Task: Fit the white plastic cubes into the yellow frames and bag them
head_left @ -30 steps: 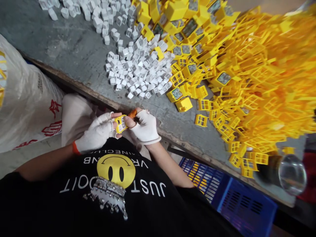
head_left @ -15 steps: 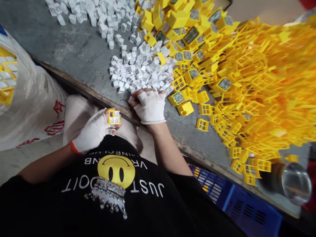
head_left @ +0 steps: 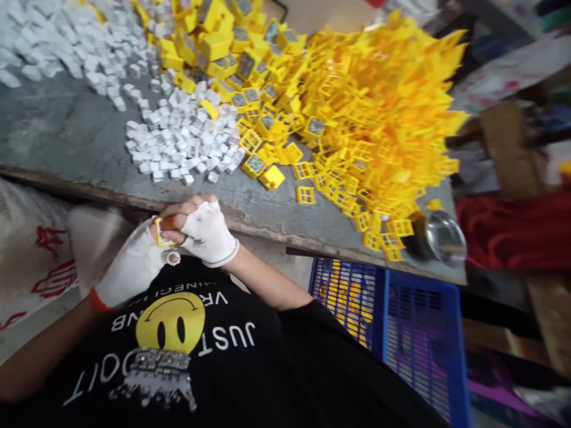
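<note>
My left hand [head_left: 136, 258], in a white fingerless glove with an orange cuff, holds a small yellow frame [head_left: 165, 232] with white pieces in it, off the table's front edge. My right hand [head_left: 204, 230], also gloved in white, reaches across to the frame with its fingers bent over it. Those fingers cover part of the frame, and whether they pinch a white piece is hidden. Beyond the hands a heap of small white cubes [head_left: 178, 134] lies on the grey table [head_left: 66, 128], with yellow window-like frames [head_left: 306, 194] to its right.
A tall yellow pile [head_left: 379, 113] covers the table's right part. Yellow boxes with grey faces [head_left: 255, 165] lie beside the cubes. A clear round container [head_left: 446, 238] is at the right corner. Blue crates [head_left: 422, 333] stand below the edge; a white sack [head_left: 33, 244] is at left.
My right hand has left the white cubes and come to the yellow frame in my left hand. The camera view has turned, shifting the table and piles leftward.
</note>
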Motion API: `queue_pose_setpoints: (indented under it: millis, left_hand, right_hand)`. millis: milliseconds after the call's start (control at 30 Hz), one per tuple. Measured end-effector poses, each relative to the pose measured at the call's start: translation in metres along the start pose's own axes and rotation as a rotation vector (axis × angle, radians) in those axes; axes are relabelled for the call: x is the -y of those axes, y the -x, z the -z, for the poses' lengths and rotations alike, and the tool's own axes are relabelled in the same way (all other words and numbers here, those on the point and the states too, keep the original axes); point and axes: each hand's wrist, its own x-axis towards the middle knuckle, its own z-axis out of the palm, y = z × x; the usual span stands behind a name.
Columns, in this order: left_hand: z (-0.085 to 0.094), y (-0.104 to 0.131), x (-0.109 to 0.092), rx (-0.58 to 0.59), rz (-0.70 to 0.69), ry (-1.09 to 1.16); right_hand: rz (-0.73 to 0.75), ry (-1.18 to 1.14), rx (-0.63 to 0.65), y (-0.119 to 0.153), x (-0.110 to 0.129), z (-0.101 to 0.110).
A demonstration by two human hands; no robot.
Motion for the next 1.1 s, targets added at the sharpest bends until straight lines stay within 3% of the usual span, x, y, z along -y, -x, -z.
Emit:
queue_pose_setpoints:
  millis: [100,200,267,333,433,600,667,733,833,900,1000,1100]
  left_hand:
    - [-0.011,0.000,-0.003,-0.071,0.018,-0.120]
    - [-0.019,-0.001,-0.003,-0.130,-0.016,-0.194]
    - [-0.021,-0.003,-0.002,-0.125,-0.048,-0.222]
    - [-0.022,-0.004,-0.001,-0.115,-0.050,-0.241]
    - [-0.023,-0.004,0.000,-0.118,-0.059,-0.256]
    - [-0.026,-0.003,0.000,-0.141,-0.043,-0.252]
    - [-0.027,-0.002,0.003,-0.132,-0.058,-0.211]
    - [-0.027,-0.002,0.006,-0.095,-0.062,-0.169]
    - [-0.025,-0.001,0.009,-0.016,-0.075,-0.125]
    - [-0.024,0.001,0.009,0.018,-0.105,-0.107]
    - [-0.022,0.004,0.007,0.027,-0.131,-0.111]
    - [-0.020,0.006,0.006,-0.004,-0.131,-0.125]
  right_hand:
    - [-0.115,0.005,-0.046,0.023,-0.039,0.028]
    - [-0.583,0.206,-0.174,0.058,-0.097,0.066]
    - [-0.800,0.320,-0.098,0.074,-0.131,0.082]
    - [-0.782,0.328,0.033,0.083,-0.155,0.090]
    - [-0.635,0.265,0.125,0.085,-0.168,0.090]
    - [-0.679,0.392,0.173,0.083,-0.162,0.092]
    - [-0.634,0.367,0.147,0.081,-0.151,0.091]
    - [-0.495,0.248,0.056,0.076,-0.132,0.086]
    - [-0.170,-0.037,-0.127,0.063,-0.089,0.069]
    - [-0.033,-0.183,-0.177,0.050,-0.060,0.057]
    - [0.006,-0.254,-0.163,0.033,-0.035,0.043]
    - [-0.002,-0.252,-0.135,0.023,-0.030,0.037]
